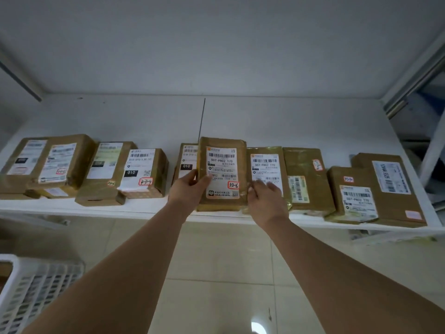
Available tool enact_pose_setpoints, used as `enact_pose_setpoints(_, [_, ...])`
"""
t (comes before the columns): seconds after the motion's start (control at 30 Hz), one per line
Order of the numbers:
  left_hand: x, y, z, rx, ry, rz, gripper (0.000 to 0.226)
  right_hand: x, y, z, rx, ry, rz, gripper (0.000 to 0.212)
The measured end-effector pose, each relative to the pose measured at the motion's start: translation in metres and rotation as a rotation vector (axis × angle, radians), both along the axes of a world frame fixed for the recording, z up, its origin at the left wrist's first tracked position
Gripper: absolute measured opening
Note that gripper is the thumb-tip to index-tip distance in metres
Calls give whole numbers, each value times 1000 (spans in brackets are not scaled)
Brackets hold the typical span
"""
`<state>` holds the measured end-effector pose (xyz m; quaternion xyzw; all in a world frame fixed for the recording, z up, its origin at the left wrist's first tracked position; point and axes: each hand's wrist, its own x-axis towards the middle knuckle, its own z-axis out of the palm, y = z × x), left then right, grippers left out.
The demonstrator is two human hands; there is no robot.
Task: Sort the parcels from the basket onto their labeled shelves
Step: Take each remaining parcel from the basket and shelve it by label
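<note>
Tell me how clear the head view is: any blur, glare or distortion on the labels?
Head view: dim, even light; the held parcel label is readable; the right hand is motion-blurred; shelf edges bow from the wide lens; the basket is soft; small glare on the floor.

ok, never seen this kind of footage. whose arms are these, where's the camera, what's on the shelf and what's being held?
There is no robot here: a person works with bare hands, and the single picture comes from a wide-angle camera worn on their head, looking forward and down.

A white shelf carries a row of brown cardboard parcels with printed labels, some with handwritten red-bordered stickers.

The left hand grips the left edge of the upright brown parcel stickered 33-6, thumb on its front. The right hand is at its right edge, fingers blurred, in front of the neighbouring tape-wrapped brown parcel.

A white plastic lattice basket sits at the lower left, on the floor side.
</note>
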<state>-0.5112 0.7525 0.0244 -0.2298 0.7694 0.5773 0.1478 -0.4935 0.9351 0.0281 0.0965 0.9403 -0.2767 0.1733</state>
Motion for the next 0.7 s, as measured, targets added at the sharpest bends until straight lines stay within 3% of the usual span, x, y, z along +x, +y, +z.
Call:
enact_pose_setpoints(0.2, [-12,35,-3,17,-75,-111,31,-5,28,4,64,-51,-80,40])
enact_pose_setpoints(0.33, [-17,52,-8,-132,-51,-123,41,-5,41,3,55,-69,-74,42])
enact_pose_setpoints(0.7, [-8,38,-2,-331,21,-160,33,1,21,12,167,-42,34,34])
